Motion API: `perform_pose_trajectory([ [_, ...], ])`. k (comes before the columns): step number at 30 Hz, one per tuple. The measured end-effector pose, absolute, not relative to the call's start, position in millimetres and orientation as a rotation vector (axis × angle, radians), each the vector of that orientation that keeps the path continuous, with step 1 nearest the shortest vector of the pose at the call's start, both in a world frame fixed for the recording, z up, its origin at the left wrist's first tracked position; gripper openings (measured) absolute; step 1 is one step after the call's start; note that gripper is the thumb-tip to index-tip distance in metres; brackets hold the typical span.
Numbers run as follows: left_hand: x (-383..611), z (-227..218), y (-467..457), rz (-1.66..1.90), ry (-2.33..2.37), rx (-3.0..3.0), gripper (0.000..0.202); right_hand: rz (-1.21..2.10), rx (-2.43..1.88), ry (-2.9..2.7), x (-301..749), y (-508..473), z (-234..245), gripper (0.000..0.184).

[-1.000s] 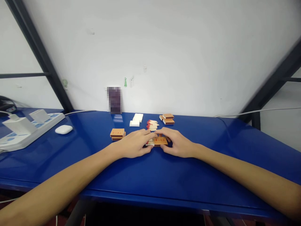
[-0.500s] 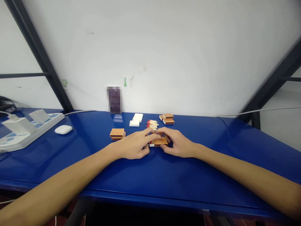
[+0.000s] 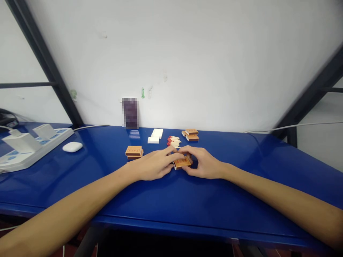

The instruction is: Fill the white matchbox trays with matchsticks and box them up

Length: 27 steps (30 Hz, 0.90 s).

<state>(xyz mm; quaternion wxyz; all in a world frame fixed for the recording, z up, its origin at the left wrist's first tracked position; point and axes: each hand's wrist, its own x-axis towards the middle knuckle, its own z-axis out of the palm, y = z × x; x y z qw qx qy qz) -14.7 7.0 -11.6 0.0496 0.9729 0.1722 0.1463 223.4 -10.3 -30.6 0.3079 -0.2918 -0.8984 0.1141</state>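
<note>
An orange matchbox (image 3: 182, 162) lies on the blue table between my hands, its sleeve covering nearly all of the tray. My right hand (image 3: 202, 163) grips its right end, thumb at the near side and fingers at the far side. At the left end, my left hand (image 3: 157, 165) has its thumb and fingers closed against the box, the index finger reaching over the top. Just beyond my fingertips is a pile of red-headed matches (image 3: 174, 141). White empty matchbox trays (image 3: 157, 134) sit to the left of that pile.
Matchboxes are stacked at left (image 3: 134, 151) and at back right (image 3: 192, 135). A white earbud case (image 3: 72, 146) and a power strip (image 3: 37, 148) with plugged-in chargers lie far left. A dark blurred phone-like panel (image 3: 130, 114) leans on the wall.
The matchbox tray with matches has slid rightward into its sleeve, and the box has turned slightly. My left thumb has moved right along with it; my right hand has barely moved.
</note>
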Motion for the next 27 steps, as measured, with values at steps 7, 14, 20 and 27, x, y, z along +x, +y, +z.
perform_pose_trajectory([
  [7, -14.6, -10.2, 7.1, 0.434, 0.498, 2.964, 0.040, 0.312, -0.788, -2.398, 223.7, -9.9, -30.6, 0.031],
  [14, -13.8, -10.2, 8.4, 0.427, 0.484, 2.957, 0.038, 0.298, -0.803, -2.417, 224.2, -9.6, -29.9, 0.028],
  [20, -12.9, -10.5, 7.3, 0.454, 0.491, 2.964, 0.035, 0.277, -0.794, -2.423, 222.9, -9.6, -29.7, 0.030],
  [27, -11.6, -10.2, 8.7, 0.501, 0.506, 2.946, 0.031, 0.282, -0.816, -2.435, 221.5, -10.2, -28.3, 0.028],
])
